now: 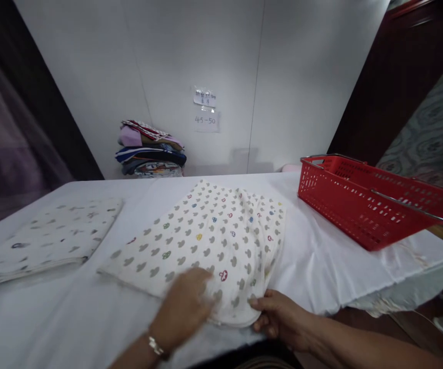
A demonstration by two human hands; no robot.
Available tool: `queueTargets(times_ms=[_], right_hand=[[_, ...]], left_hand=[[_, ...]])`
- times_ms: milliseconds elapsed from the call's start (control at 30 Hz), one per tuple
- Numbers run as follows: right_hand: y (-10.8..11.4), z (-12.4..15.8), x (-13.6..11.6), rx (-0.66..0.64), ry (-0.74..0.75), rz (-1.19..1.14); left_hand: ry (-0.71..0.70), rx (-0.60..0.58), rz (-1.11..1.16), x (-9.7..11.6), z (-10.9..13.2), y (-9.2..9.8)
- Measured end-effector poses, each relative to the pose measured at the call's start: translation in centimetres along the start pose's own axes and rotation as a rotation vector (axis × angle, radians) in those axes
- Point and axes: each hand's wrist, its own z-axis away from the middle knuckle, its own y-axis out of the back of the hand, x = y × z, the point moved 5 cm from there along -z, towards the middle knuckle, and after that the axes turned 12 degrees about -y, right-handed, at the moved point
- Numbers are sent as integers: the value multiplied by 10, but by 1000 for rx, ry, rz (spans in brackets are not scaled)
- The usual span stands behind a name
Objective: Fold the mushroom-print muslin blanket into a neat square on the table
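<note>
head view: the mushroom-print cloth [206, 236] lies spread on the white table cover [314, 277], centred in front of the person, with soft folds along its right side. the right hand [279, 318] grips the near right corner of this cloth, thumb on top and fingers curled beneath. the left hand [185, 307], fitted with a bracelet [155, 346] at the wrist, is positioned over the near edge; motion blur hides its fingers, so whether it is spread or closed cannot be told. a folded cloth [58, 233] with a sparse print lies flat to the left, apart from the first. a red basket [360, 205] with metal handles stands at the right. a stack of folded fabrics [150, 151] is located at the far edge, against the pale wall [290, 87]. a paper label [206, 121] on the wall reads 45-50.
</note>
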Motion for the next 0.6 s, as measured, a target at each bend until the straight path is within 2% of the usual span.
queueTargets(times_ms=[33, 67, 133, 233, 300, 333, 400, 467, 533, 600], right_hand=[[-1, 0, -1, -11, 16, 30], [-2, 0, -2, -19, 27, 65], [0, 4, -7, -12, 29, 158], [7, 16, -27, -69, -64, 506], [17, 23, -56, -125, -111, 820], [25, 23, -81, -76, -61, 916], [49, 15, -149, 217, 203, 895], [80, 2, -212, 613, 366, 814], [100, -22, -258, 784, 422, 785], [115, -50, -291, 904, 429, 799]], left_hand=[[-107, -120, 73, 31, -6, -24], [-151, -204, 114, 53, -9, -44], [-174, -315, 124, 75, -15, -71], [-138, -404, 124, 73, -20, -83], [-86, -430, 155, 64, -23, -80], [-53, -431, 175, 60, -24, -76], [5, -412, 217, 54, -27, -67], [41, -382, 270, 52, -30, -59], [56, -357, 338, 48, -34, -52], [69, -356, 403, 43, -37, -50]])
